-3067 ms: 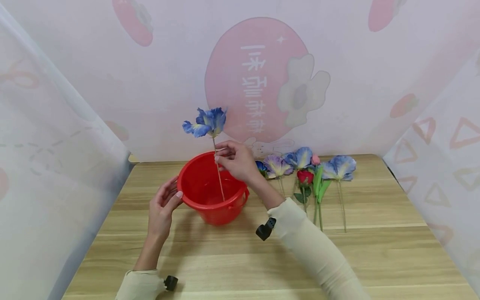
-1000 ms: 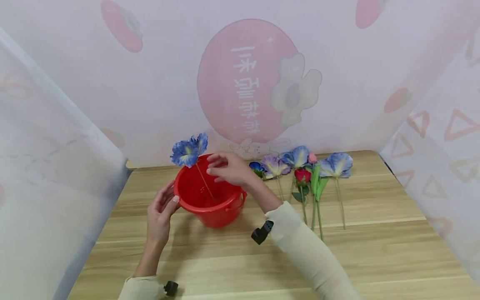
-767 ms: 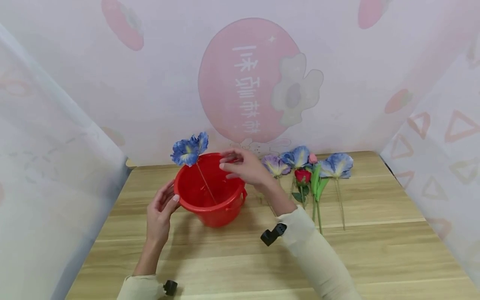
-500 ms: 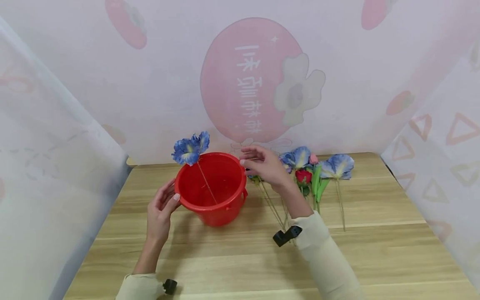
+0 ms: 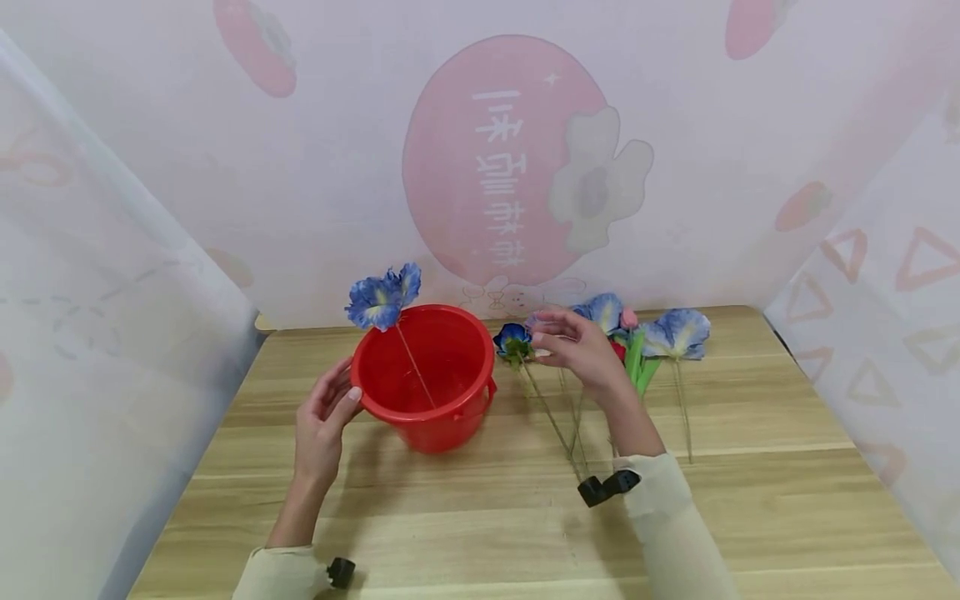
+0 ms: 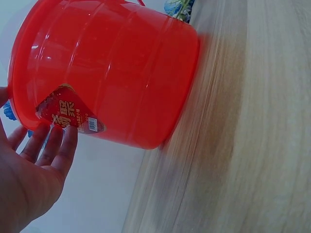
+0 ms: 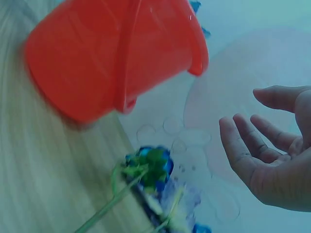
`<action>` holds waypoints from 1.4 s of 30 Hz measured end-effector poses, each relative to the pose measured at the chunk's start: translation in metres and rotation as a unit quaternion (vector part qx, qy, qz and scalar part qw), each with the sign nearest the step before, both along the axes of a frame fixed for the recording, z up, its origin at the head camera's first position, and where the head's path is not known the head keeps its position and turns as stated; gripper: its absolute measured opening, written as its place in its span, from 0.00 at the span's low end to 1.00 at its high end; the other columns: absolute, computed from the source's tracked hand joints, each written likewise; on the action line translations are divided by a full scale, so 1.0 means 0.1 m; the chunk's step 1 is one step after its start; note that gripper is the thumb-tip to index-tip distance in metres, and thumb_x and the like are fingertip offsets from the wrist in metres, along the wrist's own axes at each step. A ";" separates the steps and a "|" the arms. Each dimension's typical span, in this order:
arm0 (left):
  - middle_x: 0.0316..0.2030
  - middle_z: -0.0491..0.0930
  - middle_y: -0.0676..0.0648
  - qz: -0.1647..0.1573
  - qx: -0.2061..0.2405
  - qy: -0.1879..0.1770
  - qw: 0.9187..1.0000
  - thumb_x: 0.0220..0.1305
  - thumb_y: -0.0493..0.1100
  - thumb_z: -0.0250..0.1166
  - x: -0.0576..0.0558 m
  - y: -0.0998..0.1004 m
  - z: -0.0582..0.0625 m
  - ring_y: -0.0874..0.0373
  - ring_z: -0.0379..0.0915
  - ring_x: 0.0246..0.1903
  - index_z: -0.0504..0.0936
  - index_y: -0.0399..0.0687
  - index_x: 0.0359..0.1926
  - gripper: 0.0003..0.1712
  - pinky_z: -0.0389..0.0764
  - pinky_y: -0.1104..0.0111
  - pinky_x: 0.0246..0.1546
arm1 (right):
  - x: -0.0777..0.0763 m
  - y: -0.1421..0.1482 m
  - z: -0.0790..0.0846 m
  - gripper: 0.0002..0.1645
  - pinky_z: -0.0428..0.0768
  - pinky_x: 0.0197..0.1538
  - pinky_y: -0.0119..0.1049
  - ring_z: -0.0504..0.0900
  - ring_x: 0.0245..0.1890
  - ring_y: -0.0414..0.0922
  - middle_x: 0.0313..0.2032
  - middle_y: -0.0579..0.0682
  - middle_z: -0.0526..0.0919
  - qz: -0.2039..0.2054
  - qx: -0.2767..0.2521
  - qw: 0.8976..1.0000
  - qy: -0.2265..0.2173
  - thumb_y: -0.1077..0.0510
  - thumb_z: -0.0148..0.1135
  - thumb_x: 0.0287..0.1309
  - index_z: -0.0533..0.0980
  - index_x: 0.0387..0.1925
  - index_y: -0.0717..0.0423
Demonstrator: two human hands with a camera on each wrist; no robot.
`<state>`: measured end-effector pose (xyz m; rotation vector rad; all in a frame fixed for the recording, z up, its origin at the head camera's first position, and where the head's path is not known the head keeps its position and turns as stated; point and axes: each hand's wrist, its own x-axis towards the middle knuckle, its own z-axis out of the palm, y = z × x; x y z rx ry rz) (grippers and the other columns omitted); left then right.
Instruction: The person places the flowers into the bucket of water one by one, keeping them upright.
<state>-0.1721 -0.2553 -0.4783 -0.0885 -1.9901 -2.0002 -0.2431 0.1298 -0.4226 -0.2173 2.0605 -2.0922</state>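
At the left side of a red bucket (image 5: 435,425), my left hand (image 5: 322,421) holds on, thumb at the rim and fingers bent against the outer wall. The left wrist view shows the fingertips of that hand (image 6: 34,170) beside a dark red label (image 6: 70,111). A blue artificial iris (image 5: 378,300) leans in the bucket, its head over the back left rim. My right hand (image 5: 581,350) hovers with nothing in it, fingers loosely bent, over the laid-out flowers. Nearest to it are a blue rose (image 5: 513,340) and a purple iris (image 5: 534,320), the latter mostly hidden behind the fingers.
Farther right on the wooden table (image 5: 465,525) lie a blue iris (image 5: 602,311), a pink bud (image 5: 628,318) with green leaves, a partly hidden red rose (image 5: 618,348) and a pale blue iris (image 5: 678,333). A printed backdrop (image 5: 337,167) stands behind.
My right hand has let go of the blue iris, which now leans left in the bucket. It has moved right, away from the bucket to the flowers. My left hand has stayed at the bucket.
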 end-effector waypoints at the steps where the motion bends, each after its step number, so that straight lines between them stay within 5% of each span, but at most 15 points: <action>1: 0.64 0.82 0.46 0.000 0.000 0.000 1.000 0.78 0.35 0.62 0.00 0.00 0.00 0.58 0.84 0.59 0.74 0.40 0.75 0.28 0.90 0.72 0.50 | 0.00 0.03 -0.04 0.31 0.89 0.61 0.47 0.82 0.64 0.59 0.69 0.67 0.74 -0.004 -0.002 1.000 -0.005 0.60 0.65 0.75 0.71 0.74 0.58; 9: 0.64 0.83 0.48 -0.003 -0.003 0.004 1.000 0.78 0.36 0.62 -0.02 0.01 -0.01 0.58 0.85 0.59 0.74 0.41 0.75 0.28 0.90 0.72 0.51 | 0.03 0.17 -0.30 0.32 0.85 0.67 0.55 0.79 0.67 0.62 0.71 0.69 0.72 -0.010 0.015 0.999 -0.035 0.62 0.63 0.76 0.67 0.77 0.61; 30: 0.65 0.82 0.47 -0.003 -0.008 -0.004 1.000 0.79 0.37 0.62 -0.01 0.00 -0.01 0.56 0.84 0.60 0.73 0.42 0.76 0.28 0.89 0.72 0.51 | -0.01 0.17 -0.66 0.33 0.84 0.66 0.59 0.80 0.67 0.67 0.70 0.74 0.75 0.041 0.091 0.994 -0.053 0.62 0.58 0.78 0.65 0.77 0.69; 42: 0.64 0.83 0.51 -0.001 -0.007 -0.004 1.000 0.79 0.36 0.62 0.01 -0.01 -0.01 0.58 0.84 0.60 0.73 0.41 0.76 0.28 0.89 0.72 0.51 | -0.04 0.11 -0.76 0.32 0.88 0.62 0.50 0.84 0.64 0.60 0.68 0.71 0.77 0.076 0.095 0.987 -0.106 0.62 0.59 0.78 0.65 0.77 0.68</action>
